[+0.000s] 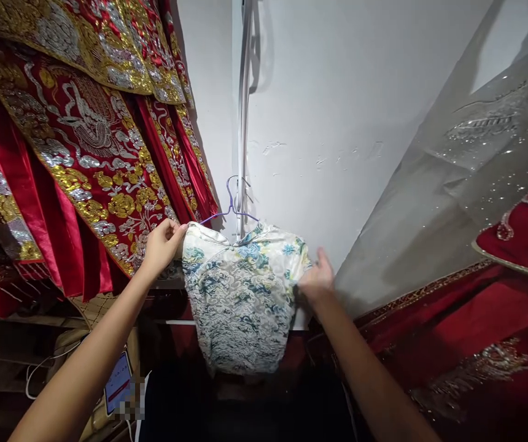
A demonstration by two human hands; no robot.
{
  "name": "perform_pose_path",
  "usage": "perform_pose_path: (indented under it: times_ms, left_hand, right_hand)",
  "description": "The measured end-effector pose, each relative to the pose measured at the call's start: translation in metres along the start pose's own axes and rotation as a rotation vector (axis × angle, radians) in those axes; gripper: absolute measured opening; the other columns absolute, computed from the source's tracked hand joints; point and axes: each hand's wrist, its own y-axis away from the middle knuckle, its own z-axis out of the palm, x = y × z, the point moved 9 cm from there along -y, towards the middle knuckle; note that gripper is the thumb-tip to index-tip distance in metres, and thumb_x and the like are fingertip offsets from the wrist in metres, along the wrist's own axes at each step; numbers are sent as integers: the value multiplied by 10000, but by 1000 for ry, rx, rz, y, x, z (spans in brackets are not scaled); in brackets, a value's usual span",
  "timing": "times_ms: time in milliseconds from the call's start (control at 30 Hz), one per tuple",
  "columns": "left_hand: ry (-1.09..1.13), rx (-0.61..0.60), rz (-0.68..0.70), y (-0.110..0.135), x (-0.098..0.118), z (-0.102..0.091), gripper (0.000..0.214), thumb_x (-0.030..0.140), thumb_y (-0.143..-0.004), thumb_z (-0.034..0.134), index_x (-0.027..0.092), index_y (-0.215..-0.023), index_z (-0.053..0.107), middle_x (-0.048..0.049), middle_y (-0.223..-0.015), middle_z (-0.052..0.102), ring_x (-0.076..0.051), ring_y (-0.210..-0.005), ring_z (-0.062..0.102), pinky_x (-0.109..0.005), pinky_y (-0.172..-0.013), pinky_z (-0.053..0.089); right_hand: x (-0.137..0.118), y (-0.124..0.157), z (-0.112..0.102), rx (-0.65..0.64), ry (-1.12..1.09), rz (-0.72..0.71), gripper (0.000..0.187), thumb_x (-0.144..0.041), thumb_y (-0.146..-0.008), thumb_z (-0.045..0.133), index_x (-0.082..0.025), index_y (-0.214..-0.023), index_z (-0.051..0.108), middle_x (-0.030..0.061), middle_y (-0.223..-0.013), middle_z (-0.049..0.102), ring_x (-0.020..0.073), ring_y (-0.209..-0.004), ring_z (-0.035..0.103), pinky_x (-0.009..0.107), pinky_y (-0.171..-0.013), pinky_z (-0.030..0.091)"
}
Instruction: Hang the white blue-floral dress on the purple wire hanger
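Note:
A white dress point(240, 301) with a blue and green floral pattern hangs on a purple wire hanger point(230, 209) against the white wall. My left hand point(161, 245) pinches the dress's left shoulder, fingers closed on the cloth. My right hand point(317, 279) holds the dress's right side near the sleeve, its fingers curled round the fabric edge. The hanger's hook sits by a vertical metal pole point(244, 123).
Red garments with gold and silver embroidery point(84, 141) hang at the left. A grey sequined cloth point(452, 184) and red embroidered fabric point(476, 344) fill the right. A phone with a lit screen point(117, 382) and a white cable lie at lower left.

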Motion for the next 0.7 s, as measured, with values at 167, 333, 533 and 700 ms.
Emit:
perform_pose_path:
  times_ms: [167,333,533,700]
  left_hand:
    - [119,-39,-3,1,6,11,350,522,-907,520,184,-857,598,-19,-772,617,-164,-718,565,-244,-645,432]
    - [99,-52,-6,-3,19,13,376,536,-914,510,183,-840,619,-15,-733,609,-162,-681,549,-246,-612,417]
    - [23,-93,55,2,28,13,334,503,-921,513,194,-827,598,4,-733,581,-160,-684,526,-254,-630,403]
    - [-99,-26,155,32,15,19,317,468,-912,525,214,-723,513,-11,-731,558,-180,-711,518,-293,-687,424]
  right_hand:
    - [-42,3,-6,-83,-229,-20,828,-728,-899,144,-218,-1519,342,163,-1418,532,351,-1238,562,579,-947,477]
    - [-103,-11,6,-100,-188,-108,759,-526,-892,365,-279,-1577,152,95,-1559,374,337,-1299,514,570,-1012,437]
    - [-118,-1,64,-313,-226,-109,814,-573,-881,347,-178,-1570,171,164,-1465,469,353,-1267,532,581,-963,463]
    - [-89,50,102,-749,-275,28,603,-441,-801,654,-200,-1344,549,140,-1296,634,305,-1236,562,482,-1017,450]
